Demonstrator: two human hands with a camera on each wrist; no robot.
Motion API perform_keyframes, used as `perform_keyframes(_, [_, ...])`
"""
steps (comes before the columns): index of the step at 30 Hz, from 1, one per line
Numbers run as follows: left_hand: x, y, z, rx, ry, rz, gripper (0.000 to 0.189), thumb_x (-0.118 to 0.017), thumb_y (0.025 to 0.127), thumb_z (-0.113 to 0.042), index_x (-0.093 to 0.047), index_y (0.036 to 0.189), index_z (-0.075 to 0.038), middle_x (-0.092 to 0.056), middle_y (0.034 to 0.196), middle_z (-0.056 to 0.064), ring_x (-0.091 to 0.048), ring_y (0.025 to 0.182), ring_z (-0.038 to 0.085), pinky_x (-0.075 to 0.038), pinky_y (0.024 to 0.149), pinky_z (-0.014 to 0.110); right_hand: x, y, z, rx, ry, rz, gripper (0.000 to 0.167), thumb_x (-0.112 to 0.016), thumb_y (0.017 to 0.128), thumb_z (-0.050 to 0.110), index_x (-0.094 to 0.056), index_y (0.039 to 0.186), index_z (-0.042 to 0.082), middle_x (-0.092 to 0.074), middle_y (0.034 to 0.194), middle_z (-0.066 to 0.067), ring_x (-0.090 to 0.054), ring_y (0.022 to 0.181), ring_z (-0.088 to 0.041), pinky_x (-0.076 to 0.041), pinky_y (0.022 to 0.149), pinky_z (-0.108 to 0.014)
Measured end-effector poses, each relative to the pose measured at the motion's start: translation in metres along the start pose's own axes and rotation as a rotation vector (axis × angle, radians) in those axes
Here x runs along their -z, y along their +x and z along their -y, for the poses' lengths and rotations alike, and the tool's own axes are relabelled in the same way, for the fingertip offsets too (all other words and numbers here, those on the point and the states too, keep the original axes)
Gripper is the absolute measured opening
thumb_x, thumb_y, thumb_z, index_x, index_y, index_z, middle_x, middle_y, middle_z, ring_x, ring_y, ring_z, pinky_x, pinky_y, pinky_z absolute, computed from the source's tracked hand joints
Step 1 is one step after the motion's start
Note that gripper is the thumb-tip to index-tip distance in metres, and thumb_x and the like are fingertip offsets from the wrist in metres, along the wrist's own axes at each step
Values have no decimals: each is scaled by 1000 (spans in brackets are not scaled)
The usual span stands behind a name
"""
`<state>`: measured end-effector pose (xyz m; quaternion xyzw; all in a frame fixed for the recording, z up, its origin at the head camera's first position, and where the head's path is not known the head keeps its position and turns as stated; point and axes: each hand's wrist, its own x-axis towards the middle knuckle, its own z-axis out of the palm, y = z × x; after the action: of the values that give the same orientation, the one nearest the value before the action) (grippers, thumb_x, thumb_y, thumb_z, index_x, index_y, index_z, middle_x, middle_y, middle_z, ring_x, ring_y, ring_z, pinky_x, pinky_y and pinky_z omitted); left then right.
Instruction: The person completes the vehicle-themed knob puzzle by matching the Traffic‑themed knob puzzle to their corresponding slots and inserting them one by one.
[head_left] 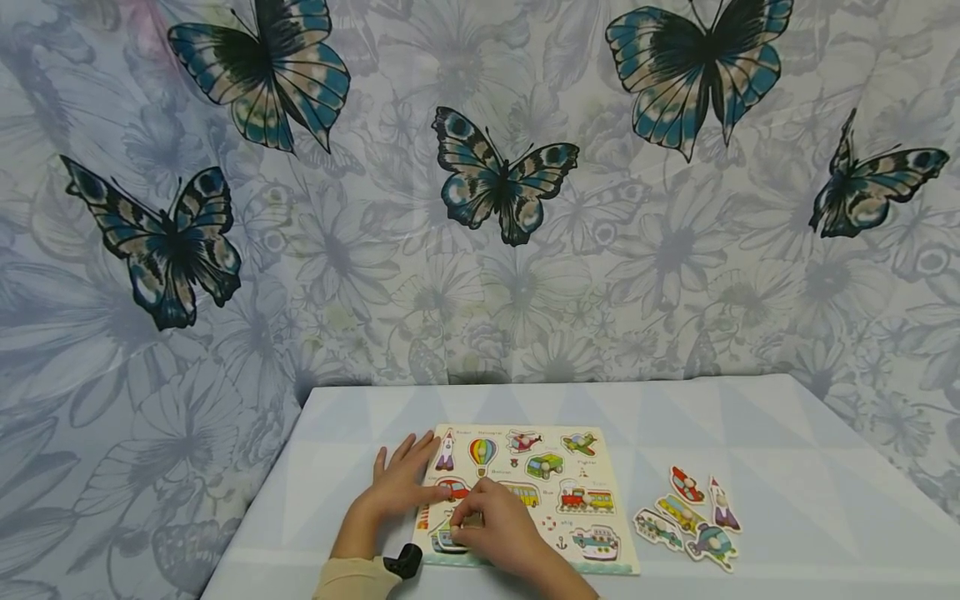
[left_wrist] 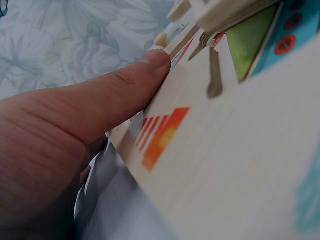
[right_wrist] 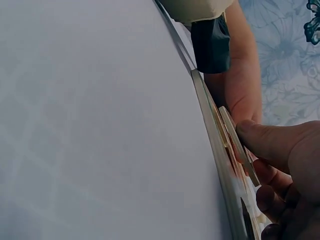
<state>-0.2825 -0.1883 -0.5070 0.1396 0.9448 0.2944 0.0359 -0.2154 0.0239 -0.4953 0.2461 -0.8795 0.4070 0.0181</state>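
Observation:
A wooden vehicle puzzle board [head_left: 619, 542] lies on the table, with a rocket, balloon, bus, train and ship among its pictures. My left hand [head_left: 397, 485] rests at its left edge, fingers spread, the thumb touching the board beside the red car [head_left: 453, 488]. The left wrist view shows that thumb [left_wrist: 122, 85] pressing along the board's edge. With my right hand [head_left: 501, 527] I pinch a flat wooden puzzle piece [right_wrist: 239, 145] between thumb and fingers. It is tilted over the lower-left slot; its picture is largely hidden by the hand.
Several loose puzzle pieces [head_left: 684, 512] lie in a loose cluster right of the board, a rocket [head_left: 723, 505] among them. The white table [head_left: 360, 417] backs onto a cloth printed with butterflies. A black strap device [head_left: 403, 562] sits on the left wrist.

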Motion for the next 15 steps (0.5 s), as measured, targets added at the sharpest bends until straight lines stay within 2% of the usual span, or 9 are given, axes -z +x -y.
perform_keyframes(15, [0, -1, -2, 15, 11, 10, 91, -79, 79, -51, -40, 155, -18, -31, 165, 5, -17, 155, 38, 5, 117, 71, -8, 2, 1, -14, -74, 17, 7, -83, 77, 29, -76, 77, 30, -52, 78, 14, -38, 66, 1, -30, 59, -16])
